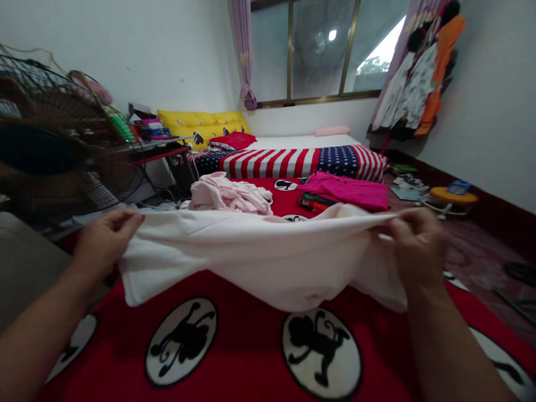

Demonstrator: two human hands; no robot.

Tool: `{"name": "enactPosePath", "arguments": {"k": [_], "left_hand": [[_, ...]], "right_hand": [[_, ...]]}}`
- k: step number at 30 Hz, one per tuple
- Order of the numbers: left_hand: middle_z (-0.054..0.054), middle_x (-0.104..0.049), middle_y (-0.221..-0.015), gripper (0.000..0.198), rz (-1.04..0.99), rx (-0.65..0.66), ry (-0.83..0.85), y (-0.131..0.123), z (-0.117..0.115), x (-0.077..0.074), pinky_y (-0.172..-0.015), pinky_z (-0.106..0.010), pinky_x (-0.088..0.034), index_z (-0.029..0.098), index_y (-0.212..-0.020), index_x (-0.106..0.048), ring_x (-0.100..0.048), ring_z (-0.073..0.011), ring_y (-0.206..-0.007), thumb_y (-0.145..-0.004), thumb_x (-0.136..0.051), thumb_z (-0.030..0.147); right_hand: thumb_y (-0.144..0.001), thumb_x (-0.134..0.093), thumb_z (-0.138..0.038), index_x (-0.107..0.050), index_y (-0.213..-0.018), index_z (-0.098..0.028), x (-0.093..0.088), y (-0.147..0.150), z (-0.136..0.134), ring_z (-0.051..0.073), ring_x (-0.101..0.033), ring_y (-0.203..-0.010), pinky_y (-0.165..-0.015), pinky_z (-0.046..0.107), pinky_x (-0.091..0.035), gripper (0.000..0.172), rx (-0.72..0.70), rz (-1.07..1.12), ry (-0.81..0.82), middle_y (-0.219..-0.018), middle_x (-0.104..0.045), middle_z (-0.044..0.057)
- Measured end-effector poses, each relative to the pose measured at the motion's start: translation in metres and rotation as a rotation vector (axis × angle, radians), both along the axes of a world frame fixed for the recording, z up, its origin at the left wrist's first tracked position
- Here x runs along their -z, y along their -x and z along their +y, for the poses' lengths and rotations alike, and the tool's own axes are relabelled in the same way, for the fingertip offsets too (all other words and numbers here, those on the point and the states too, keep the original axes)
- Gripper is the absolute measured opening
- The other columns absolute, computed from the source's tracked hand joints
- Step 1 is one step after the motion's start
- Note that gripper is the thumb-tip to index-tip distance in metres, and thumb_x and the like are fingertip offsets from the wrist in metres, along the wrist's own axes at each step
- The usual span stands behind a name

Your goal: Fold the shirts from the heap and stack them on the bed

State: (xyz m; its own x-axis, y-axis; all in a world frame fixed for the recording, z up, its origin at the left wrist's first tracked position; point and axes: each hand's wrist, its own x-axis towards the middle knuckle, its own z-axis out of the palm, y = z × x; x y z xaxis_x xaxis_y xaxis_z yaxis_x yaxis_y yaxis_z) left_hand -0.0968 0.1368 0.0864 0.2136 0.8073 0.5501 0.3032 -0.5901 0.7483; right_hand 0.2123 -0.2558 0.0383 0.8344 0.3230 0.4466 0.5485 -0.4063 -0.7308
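A white garment (251,251) is stretched between my two hands above a red blanket (247,346) patterned with black monkey figures in white ovals. My left hand (106,237) pinches one upper end of the cloth, and my right hand (421,243) grips the opposite end. The fabric sags in the middle and its lower edge hangs over the blanket. Behind it lies a crumpled pale pink pile of clothes (226,192). To the right of that is a folded magenta garment (347,188), with darker cloth under its left edge.
A fan (62,139) stands close on the left beside a cluttered small table (159,148). A bed with a striped and starred cover (276,162) is against the window wall. At the right are hanging clothes (427,84) and a stool with a yellow top (448,195).
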Motion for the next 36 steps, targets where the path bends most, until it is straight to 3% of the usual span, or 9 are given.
{"name": "enactPosePath", "arguments": {"k": [3, 7, 13, 17, 20, 24, 27, 32, 36], "left_hand": [[0.007, -0.064, -0.063, 0.013, 0.351, 0.064, -0.178, 0.010, 0.024, 0.033, -0.051, -0.014, -0.037, 0.023, -0.067, -0.071, -0.054, -0.0124, -0.060, -0.061, -0.078, 0.015], [0.003, -0.071, -0.085, 0.014, 0.357, 0.208, -0.392, 0.000, -0.003, 0.053, -0.072, -0.021, -0.046, 0.027, -0.081, -0.073, -0.061, -0.0191, -0.082, -0.067, -0.075, 0.025], [-0.005, -0.072, -0.093, 0.022, 0.519, 0.479, -0.249, -0.048, -0.065, 0.069, -0.072, -0.028, -0.049, 0.022, -0.089, -0.073, -0.064, -0.0196, -0.075, -0.082, -0.059, 0.038], [-0.006, -0.071, -0.093, 0.034, 0.627, 0.497, -0.157, -0.067, -0.066, 0.090, -0.070, -0.030, -0.048, 0.021, -0.102, -0.072, -0.063, -0.0193, -0.072, -0.076, -0.064, 0.042], [-0.006, -0.071, -0.084, 0.029, 0.660, 0.539, -0.068, -0.074, -0.062, 0.099, -0.068, -0.030, -0.047, 0.018, -0.092, -0.074, -0.062, -0.0203, -0.073, -0.074, -0.065, 0.040], [-0.005, -0.069, -0.080, 0.023, 0.437, 0.482, -0.024, -0.066, -0.063, 0.078, -0.066, -0.028, -0.045, 0.017, -0.080, -0.071, -0.060, -0.0186, -0.072, -0.076, -0.063, 0.039], [-0.004, -0.067, -0.080, 0.022, 0.344, 0.558, -0.038, -0.038, -0.065, 0.042, -0.066, -0.026, -0.044, 0.019, -0.076, -0.070, -0.059, -0.0178, -0.074, -0.076, -0.066, 0.041], [-0.003, -0.066, -0.071, 0.020, 0.812, 1.199, 0.276, 0.009, -0.068, 0.012, -0.064, -0.024, -0.045, 0.019, -0.071, -0.071, -0.059, -0.0163, -0.068, -0.078, -0.068, 0.038], [-0.003, -0.067, -0.073, 0.024, 0.907, 0.940, 0.220, 0.007, -0.075, 0.030, -0.061, -0.023, -0.042, 0.018, -0.077, -0.071, -0.058, -0.0153, -0.067, -0.083, -0.062, 0.039]], "right_hand": [[-0.071, -0.059, -0.046, -0.065, -0.071, -0.022, 0.010, -0.001, 0.011, 0.023, -0.061, -0.068, -0.063, 0.034, -0.044, 0.025, 0.057, 0.058, 0.226, -0.072, -0.067, 0.005], [-0.076, -0.057, -0.055, -0.069, -0.078, -0.023, 0.013, 0.001, 0.017, 0.022, -0.061, -0.068, -0.060, 0.032, -0.039, 0.034, 0.240, -0.048, 0.250, -0.078, -0.069, 0.006], [-0.077, -0.058, -0.045, -0.070, -0.088, -0.021, 0.028, -0.005, 0.018, 0.022, -0.064, -0.079, -0.068, 0.032, -0.044, 0.030, 0.041, 0.038, 0.335, -0.086, -0.070, 0.006], [-0.075, -0.062, -0.046, -0.067, -0.111, -0.018, 0.045, -0.009, 0.024, 0.024, -0.064, -0.089, -0.073, 0.033, -0.046, 0.046, -0.045, 0.086, 0.398, -0.106, -0.069, 0.010], [-0.073, -0.064, -0.038, -0.071, -0.091, -0.018, 0.051, -0.008, 0.031, 0.023, -0.063, -0.084, -0.074, 0.033, -0.046, 0.028, -0.070, 0.063, 0.385, -0.093, -0.070, 0.009], [-0.072, -0.065, -0.038, -0.066, -0.077, -0.020, 0.034, 0.000, 0.028, 0.023, -0.063, -0.086, -0.076, 0.033, -0.046, 0.019, -0.089, 0.119, 0.032, -0.094, -0.070, 0.008], [-0.073, -0.069, -0.042, -0.062, -0.069, -0.019, 0.009, 0.006, 0.012, 0.024, -0.062, -0.094, -0.078, 0.032, -0.047, 0.024, -0.385, 0.255, -0.201, -0.106, -0.068, 0.007], [-0.080, -0.062, -0.054, -0.066, -0.070, -0.017, -0.008, 0.004, -0.010, 0.016, -0.056, -0.067, -0.062, 0.028, -0.043, 0.038, -0.655, 0.438, -0.126, -0.077, -0.066, 0.007], [-0.075, -0.071, -0.050, -0.067, -0.079, -0.017, -0.002, 0.003, -0.005, 0.013, -0.052, -0.065, -0.058, 0.023, -0.038, 0.034, -0.663, 0.507, 0.105, -0.076, -0.064, 0.004]]}}
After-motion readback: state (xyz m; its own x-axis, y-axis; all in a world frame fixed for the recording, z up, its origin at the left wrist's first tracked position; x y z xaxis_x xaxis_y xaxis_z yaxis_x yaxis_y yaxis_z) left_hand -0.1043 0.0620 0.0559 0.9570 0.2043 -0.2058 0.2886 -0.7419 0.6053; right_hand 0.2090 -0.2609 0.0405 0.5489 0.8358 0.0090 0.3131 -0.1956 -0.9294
